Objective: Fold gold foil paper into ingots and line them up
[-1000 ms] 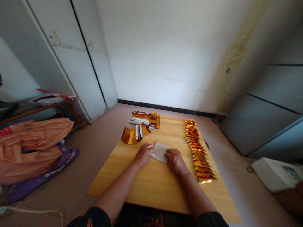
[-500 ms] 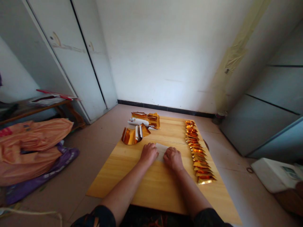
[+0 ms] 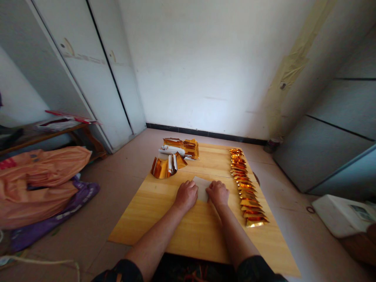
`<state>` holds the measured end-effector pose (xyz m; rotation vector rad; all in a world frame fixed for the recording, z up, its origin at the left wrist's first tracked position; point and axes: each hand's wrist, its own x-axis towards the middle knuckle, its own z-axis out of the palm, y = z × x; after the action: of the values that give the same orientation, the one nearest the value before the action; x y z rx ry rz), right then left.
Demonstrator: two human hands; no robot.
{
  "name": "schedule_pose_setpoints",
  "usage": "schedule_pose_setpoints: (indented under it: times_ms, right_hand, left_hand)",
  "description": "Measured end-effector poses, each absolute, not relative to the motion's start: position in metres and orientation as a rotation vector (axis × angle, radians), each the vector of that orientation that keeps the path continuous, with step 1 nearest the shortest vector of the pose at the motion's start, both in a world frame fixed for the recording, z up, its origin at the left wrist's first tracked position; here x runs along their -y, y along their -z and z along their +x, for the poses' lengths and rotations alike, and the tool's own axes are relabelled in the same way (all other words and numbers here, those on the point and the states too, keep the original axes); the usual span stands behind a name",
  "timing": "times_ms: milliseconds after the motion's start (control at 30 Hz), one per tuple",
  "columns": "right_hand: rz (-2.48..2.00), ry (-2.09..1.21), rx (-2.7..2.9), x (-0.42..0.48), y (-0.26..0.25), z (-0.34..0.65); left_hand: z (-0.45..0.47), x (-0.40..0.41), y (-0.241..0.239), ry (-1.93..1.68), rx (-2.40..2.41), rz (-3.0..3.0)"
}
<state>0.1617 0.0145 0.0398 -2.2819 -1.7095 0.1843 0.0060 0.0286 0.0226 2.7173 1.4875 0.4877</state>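
- Both hands were down on the pale yellow wooden tabletop point(image 3: 164, 219), close together, with a small white sheet of paper point(image 3: 202, 183) pinned between and under them, about mid-table and a bit toward the far side.
- Left hand point(image 3: 186, 195) was curled, fingers pressing the sheet's left edge. Right hand point(image 3: 217, 193) was curled the same way on the right edge. So neither was spread wide; both sets of fingers were bent down onto the paper. Couldn't tell whether they were pinching a fold or just pressing flat.
- What could've gone wrong, I reckon: the sheet looked thin, so uneven pressure from the two hands could skew a crease or tear the edge. Also the row of folded shiny gold foil pieces point(image 3: 246, 188) lay just beside the right hand, so a careless elbow or wrist could've knocked it out of line.
- Counts: one white sheet, two hands. The gold row ran along the right side of the tabletop, roughly fifteen-plus pieces overlapping, too tightly packed to count exactly.
- Far left of the tabletop: one curled bunch of gold foil sheets point(image 3: 164, 167) and, behind it, one stack of gold foil paper point(image 3: 185, 147).
- On the floor to the left, one orange plastic bag point(image 3: 41, 176) on one purple bag point(image 3: 58, 215).
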Motion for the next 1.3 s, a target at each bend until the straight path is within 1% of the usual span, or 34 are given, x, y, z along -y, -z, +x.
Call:
schedule_pose_setpoints:
  times_ms: [233,333,533,600,833,1033,1133,1300]
  right_hand:
    - [-2.096,-0.153,1.733,-0.014,-0.027,0.182]
    - [-2.025,-0.191,1.768,-0.014,-0.024,0.187]
    - [-1.682,-0.264,1.963,-0.005,-0.019,0.202]
    - [-1.636,-0.262,2.006,-0.002,-0.017,0.204]
    - [-1.685,-0.219,2.031,-0.002,-0.015,0.203]
    - [-1.781,-0.208,1.885,-0.021,-0.011,0.197]
    - [-1.804,-0.295,1.788,-0.036,-0.012,0.188]
    - [-1.762,-0.551,1.635,-0.056,-0.017,0.173]
  left_hand:
    - [0.007,-0.014,-0.029,-0.436,-1.488,2.663]
    - [0.008,-0.011,-0.026,-0.423,-1.535,2.641]
    - [0.011,-0.009,-0.029,-0.434,-1.644,2.598]
    - [0.012,-0.009,-0.031,-0.453,-1.646,2.599]
    - [0.018,-0.014,-0.029,-0.389,-1.560,2.595]
    - [0.015,-0.016,-0.023,-0.490,-1.536,2.597]
    - [0.014,-0.015,-0.023,-0.485,-1.542,2.609]
    - [0.014,-0.014,-0.025,-0.491,-1.551,2.599]
